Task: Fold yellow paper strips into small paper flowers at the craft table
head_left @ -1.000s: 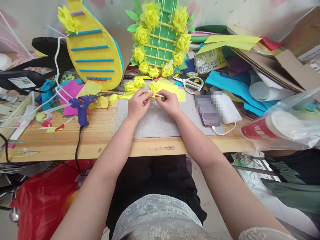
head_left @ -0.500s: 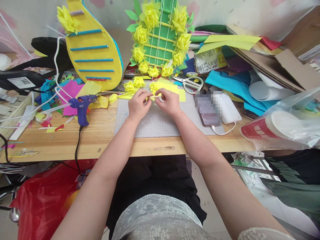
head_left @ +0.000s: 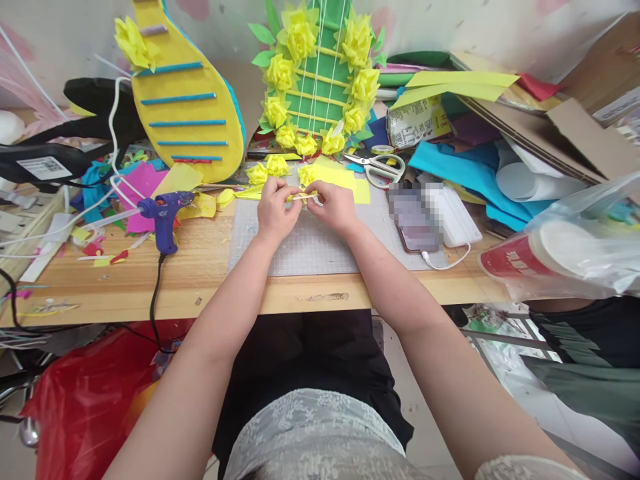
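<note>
Over the grey cutting mat [head_left: 310, 253], my left hand [head_left: 277, 212] and my right hand [head_left: 333, 208] are close together, both closed in a pinch. Between their fingertips runs a thin pale stick [head_left: 304, 197] with a bit of yellow at it; whether the yellow is paper wound on the stick is too small to tell. Just beyond the fingers lie yellow paper flowers [head_left: 275, 165] and yellow paper sheets [head_left: 340, 177]. The palms hide part of the mat.
To the left stands a blue glue gun [head_left: 167, 217] with a cord over the table edge. Scissors [head_left: 383, 168], a phone [head_left: 413, 217] and a bagged cup [head_left: 540, 253] are on the right. Behind stand a yellow paper-covered instrument [head_left: 193, 133] and a green flowered one [head_left: 310, 103].
My right hand has shifted slightly left, bringing the fingertips of both hands closer along the stick. The stick's slant has changed a little.
</note>
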`<act>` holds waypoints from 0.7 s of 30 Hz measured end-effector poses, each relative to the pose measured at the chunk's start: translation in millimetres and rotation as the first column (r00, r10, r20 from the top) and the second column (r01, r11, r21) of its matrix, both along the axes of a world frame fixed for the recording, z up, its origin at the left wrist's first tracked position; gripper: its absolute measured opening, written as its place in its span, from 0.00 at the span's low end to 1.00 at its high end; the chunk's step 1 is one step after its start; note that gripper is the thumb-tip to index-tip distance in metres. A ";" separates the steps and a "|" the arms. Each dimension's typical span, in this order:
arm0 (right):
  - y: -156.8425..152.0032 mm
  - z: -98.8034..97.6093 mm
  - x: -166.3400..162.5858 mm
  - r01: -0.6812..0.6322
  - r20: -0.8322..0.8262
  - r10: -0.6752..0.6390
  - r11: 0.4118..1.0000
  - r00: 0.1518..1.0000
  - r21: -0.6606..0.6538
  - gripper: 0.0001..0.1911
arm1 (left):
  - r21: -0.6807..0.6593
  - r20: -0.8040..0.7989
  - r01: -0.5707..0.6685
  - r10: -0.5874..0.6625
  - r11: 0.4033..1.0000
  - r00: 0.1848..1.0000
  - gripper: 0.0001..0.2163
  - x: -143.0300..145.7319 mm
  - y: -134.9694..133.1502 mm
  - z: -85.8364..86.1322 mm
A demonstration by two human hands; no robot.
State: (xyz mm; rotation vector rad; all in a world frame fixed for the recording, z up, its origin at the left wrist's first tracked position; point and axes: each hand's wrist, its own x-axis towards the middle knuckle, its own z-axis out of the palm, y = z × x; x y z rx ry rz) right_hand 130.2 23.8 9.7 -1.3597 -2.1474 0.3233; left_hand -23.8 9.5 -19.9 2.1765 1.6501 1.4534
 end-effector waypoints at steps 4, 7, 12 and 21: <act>-0.6 1.6 3.5 -0.047 -0.096 0.040 0.996 0.995 -0.077 0.13 | 0.027 0.003 0.014 -0.014 1.000 1.000 0.09 -1.8 1.9 -0.9; -0.1 2.4 5.8 -0.077 -0.119 0.065 0.992 0.991 -0.100 0.13 | 0.032 0.010 0.026 -0.026 0.999 1.000 0.10 -1.1 1.4 0.1; 2.7 1.9 10.3 -0.134 -0.129 0.119 0.984 0.984 -0.114 0.12 | 0.017 0.030 0.011 -0.012 1.000 0.999 0.09 1.2 -2.7 3.9; 4.4 -0.8 10.3 -0.176 -0.165 0.145 0.966 0.976 -0.190 0.13 | -0.051 0.031 -0.035 0.036 0.998 0.999 0.04 -1.7 -4.6 6.5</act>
